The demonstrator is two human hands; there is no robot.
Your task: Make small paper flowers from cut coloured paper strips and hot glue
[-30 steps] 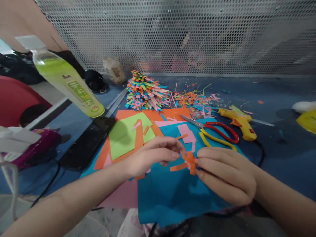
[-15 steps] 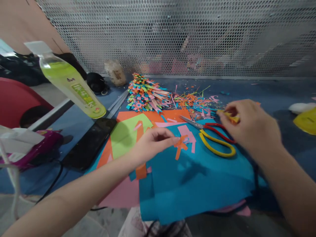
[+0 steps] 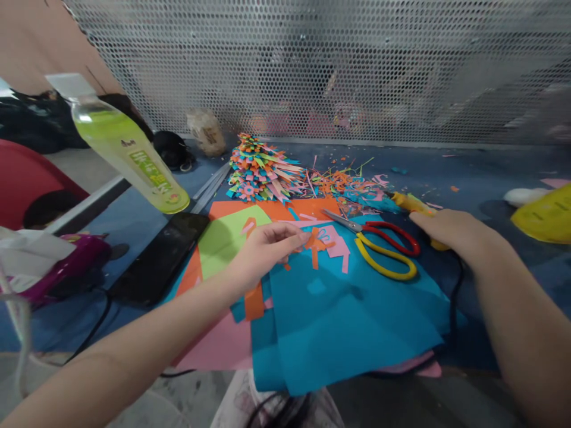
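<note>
My left hand point(image 3: 272, 246) pinches an orange paper piece point(image 3: 314, 245) above the blue sheets point(image 3: 357, 321). On the right, my right hand point(image 3: 459, 235) is closed on a yellow corded tool point(image 3: 413, 205), whose dark tip points left toward the paper scraps. Scissors point(image 3: 388, 252) with one red and one yellow handle lie between the hands. A pink paper piece point(image 3: 336, 244) rests on the blue sheet beside the orange one. Behind them stands a cone of layered, colourful paper strips point(image 3: 263, 169).
A tilted bottle of green drink point(image 3: 129, 145), a black phone point(image 3: 158, 258) and a purple packet point(image 3: 66, 264) are at the left. Thin paper scraps point(image 3: 343, 184) lie before the perforated metal panel point(image 3: 339, 71). A yellow object point(image 3: 546, 217) is at the right.
My right hand has moved lower and to the right; the yellow tool now shows clearly in it. My left hand has shifted slightly left and up with the orange piece.
</note>
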